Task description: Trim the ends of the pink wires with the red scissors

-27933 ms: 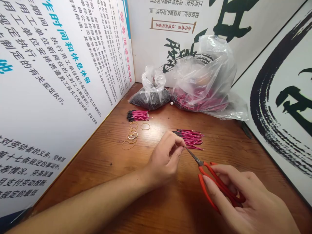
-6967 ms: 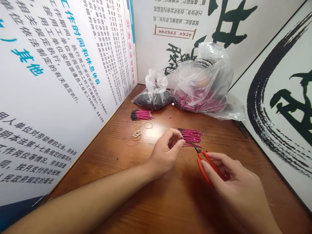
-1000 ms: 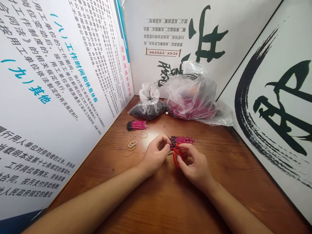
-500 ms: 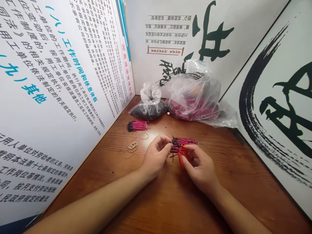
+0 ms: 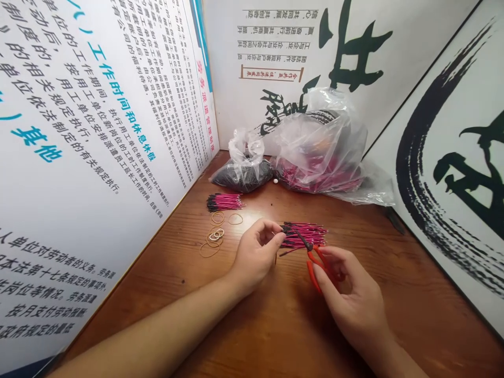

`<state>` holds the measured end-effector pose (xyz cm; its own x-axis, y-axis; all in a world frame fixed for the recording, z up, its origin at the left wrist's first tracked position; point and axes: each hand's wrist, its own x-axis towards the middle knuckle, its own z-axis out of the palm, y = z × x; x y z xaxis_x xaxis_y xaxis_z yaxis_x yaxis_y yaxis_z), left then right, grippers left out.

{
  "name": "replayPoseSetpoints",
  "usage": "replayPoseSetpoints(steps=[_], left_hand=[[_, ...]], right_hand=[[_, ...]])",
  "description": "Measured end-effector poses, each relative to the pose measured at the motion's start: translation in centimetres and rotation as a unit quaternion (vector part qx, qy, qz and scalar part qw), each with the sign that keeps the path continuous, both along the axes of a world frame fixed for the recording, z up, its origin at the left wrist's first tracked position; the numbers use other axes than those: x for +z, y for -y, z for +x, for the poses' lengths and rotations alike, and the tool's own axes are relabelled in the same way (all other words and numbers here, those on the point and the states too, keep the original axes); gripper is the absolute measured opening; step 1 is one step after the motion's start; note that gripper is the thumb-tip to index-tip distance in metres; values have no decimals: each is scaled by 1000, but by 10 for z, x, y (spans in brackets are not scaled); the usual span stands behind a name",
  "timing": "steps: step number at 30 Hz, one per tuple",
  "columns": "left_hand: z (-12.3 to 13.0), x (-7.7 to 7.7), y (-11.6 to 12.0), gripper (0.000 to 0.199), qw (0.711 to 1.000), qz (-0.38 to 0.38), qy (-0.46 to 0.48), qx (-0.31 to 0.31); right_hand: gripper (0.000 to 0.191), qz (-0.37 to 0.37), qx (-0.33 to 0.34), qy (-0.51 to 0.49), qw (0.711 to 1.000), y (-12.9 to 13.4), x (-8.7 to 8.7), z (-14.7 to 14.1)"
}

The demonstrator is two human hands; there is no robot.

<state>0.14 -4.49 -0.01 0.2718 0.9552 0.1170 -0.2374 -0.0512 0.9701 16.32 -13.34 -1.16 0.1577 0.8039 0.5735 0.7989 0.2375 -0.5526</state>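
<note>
My right hand (image 5: pixel 350 286) grips a pair of scissors (image 5: pixel 315 261) by their red handles, the dark blades pointing up and left over the wires. My left hand (image 5: pixel 258 252) is closed, thumb pressed against the fingers, beside the left end of the wire pile; what it pinches is too small to name. Between and beyond the hands lies a loose pile of pink wires (image 5: pixel 305 233) with black ends. One wire lies apart at its near side. Further left, a tidier bundle of pink and black wires (image 5: pixel 225 202) rests on the table.
Several rubber bands (image 5: pixel 211 249) lie left of my left hand. At the back stand a clear bag of black pieces (image 5: pixel 243 173) and a larger clear bag of pink wires (image 5: pixel 321 157). Printed panels (image 5: pixel 255 31) wall the wooden table (image 5: pixel 275 325) on three sides.
My right hand has drawn the scissors right and toward me, away from my left fingers. The left hand stays nearly in place; the view has shifted slightly.
</note>
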Motion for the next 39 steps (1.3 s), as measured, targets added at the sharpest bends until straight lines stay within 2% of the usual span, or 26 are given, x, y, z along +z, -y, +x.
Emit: replayPoseSetpoints(steps=[5,11,16,39], left_hand=[[-2,0,6,13,998,41,-40,-20],[-3,-1,7,10,995,77,-67,-3],[-2,-2,6,9,994,93,-59,5],[-2,1,7,8,992,114,-56,12]], right_hand=[[24,10,21,15,1000,3,9,4],[29,0,36,24,999,9,13,9],[25,-26,39,32,998,9,16,5],[22,-37,31,30,998,12,23,6]])
